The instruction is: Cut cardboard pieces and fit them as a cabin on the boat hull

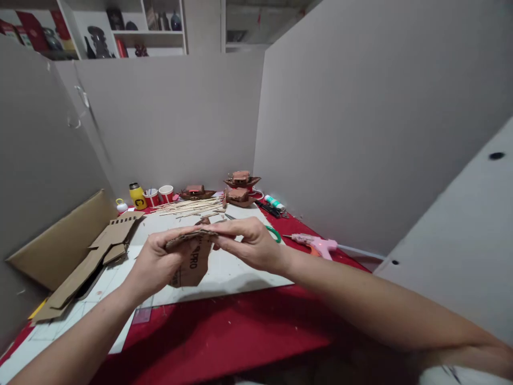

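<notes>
Between both hands is a folded piece of brown cardboard (194,270), with dark printed letters on the face that hangs down. My left hand (160,256) grips its left side, thumb underneath and fingers along the top edge. My right hand (248,243) pinches the upper right edge, its fingertips close to the left ones. Just beyond the hands a small brown piece (203,220) shows, partly hidden. Green-handled scissors (273,233) lie behind my right hand, mostly covered by it. White paper (236,272) is spread beneath the cardboard.
A pink glue gun (316,245) lies at right on the red cloth (224,331). Thin wooden sticks (188,207), model boats (240,197), red cups (165,193) and a yellow bottle (137,196) stand behind. Cut cardboard (88,262) lies at left. Grey partitions (160,117) enclose the table.
</notes>
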Action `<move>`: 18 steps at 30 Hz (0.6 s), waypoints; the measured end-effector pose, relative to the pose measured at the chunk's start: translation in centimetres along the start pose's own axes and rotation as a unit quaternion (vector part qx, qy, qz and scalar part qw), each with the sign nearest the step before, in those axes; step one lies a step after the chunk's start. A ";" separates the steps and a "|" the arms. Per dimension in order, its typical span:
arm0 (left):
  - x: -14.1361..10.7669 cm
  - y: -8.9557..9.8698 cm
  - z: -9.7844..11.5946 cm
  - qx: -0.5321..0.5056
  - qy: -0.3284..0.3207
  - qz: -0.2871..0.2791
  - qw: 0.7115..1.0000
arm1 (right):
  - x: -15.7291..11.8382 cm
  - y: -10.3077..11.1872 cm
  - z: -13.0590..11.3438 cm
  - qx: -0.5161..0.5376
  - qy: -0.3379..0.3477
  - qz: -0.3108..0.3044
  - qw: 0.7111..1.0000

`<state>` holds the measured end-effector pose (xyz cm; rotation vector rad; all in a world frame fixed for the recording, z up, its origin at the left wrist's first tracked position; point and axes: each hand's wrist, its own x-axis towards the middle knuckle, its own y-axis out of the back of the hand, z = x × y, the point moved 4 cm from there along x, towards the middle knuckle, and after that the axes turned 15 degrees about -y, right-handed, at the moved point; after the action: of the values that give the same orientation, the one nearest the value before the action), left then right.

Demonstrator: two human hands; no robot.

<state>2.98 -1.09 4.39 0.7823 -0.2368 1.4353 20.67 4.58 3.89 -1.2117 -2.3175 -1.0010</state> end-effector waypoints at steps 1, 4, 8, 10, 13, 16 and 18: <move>-0.6 -0.1 0.0 -0.009 0.014 0.016 1.000 | 0.1 0.0 0.2 -0.031 -0.037 -0.017 0.999; -2.4 0.7 -0.8 -0.059 0.080 0.109 0.989 | 0.2 2.0 2.0 -0.251 -0.205 -0.022 0.946; -4.5 1.4 -2.6 -0.144 0.153 0.213 0.954 | -0.7 6.0 6.2 -0.391 -0.343 0.006 0.854; -5.1 1.1 -3.3 -0.163 0.156 0.223 0.948 | -1.6 6.5 8.9 -0.438 -0.407 -0.027 0.801; -5.5 0.3 -4.1 -0.186 0.155 0.222 0.944 | -2.4 5.8 11.9 -0.476 -0.457 -0.080 0.747; -5.5 0.0 -4.5 -0.211 0.154 0.212 0.942 | -2.3 5.0 13.5 -0.494 -0.475 -0.114 0.719; -5.6 0.3 -4.6 -0.226 0.155 0.207 0.939 | -2.0 4.9 14.1 -0.498 -0.483 -0.130 0.708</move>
<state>0.44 -2.74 -2.20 0.1241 -0.4881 1.7871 26.14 15.46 -4.98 -2.2716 -2.7168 -2.3732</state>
